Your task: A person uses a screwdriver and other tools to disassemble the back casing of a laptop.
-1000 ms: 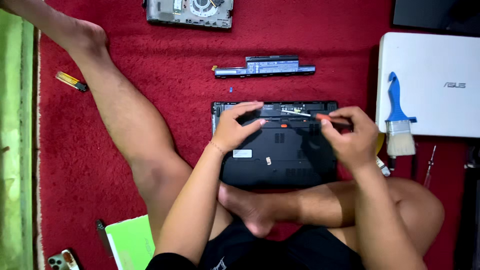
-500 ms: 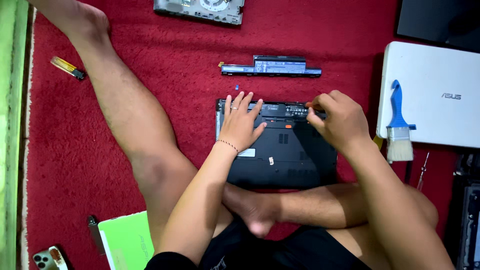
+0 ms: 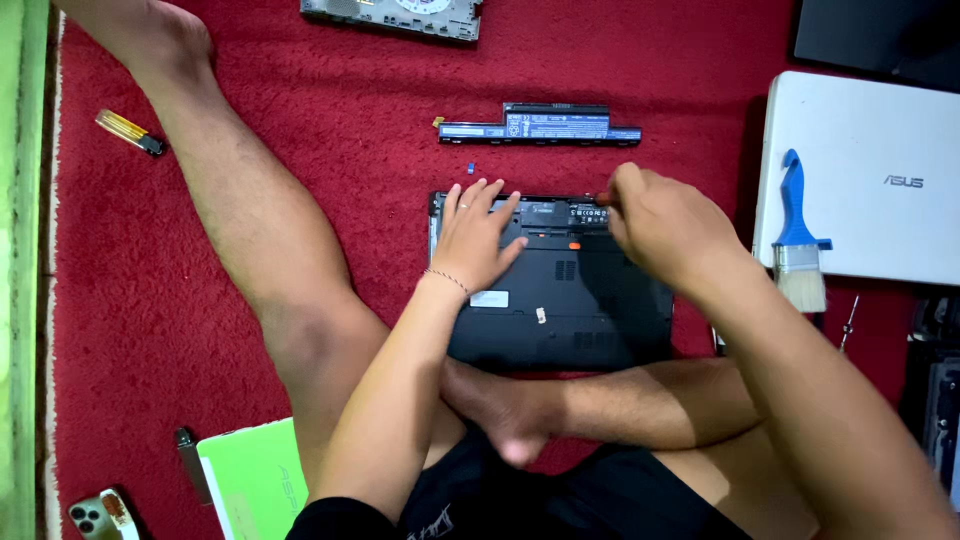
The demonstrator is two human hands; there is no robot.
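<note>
A black laptop lies bottom-up on the red carpet in front of my crossed legs, with its battery bay open along the far edge. My left hand rests flat on its left part, fingers spread, holding nothing. My right hand is closed around a small screwdriver at the bay's right end. Only the tool's tip shows past my fingers. The removed long black battery lies just beyond the laptop. A tiny blue piece sits between them.
A white laptop lies at the right with a blue-handled brush on it, and a thin screwdriver below. An opened grey chassis is at the top. A lighter, green laptop and phone lie left.
My right hand has slid back along the battery bay, and its fingers now cover the orange tool handle. My left hand stays flat on the laptop.
</note>
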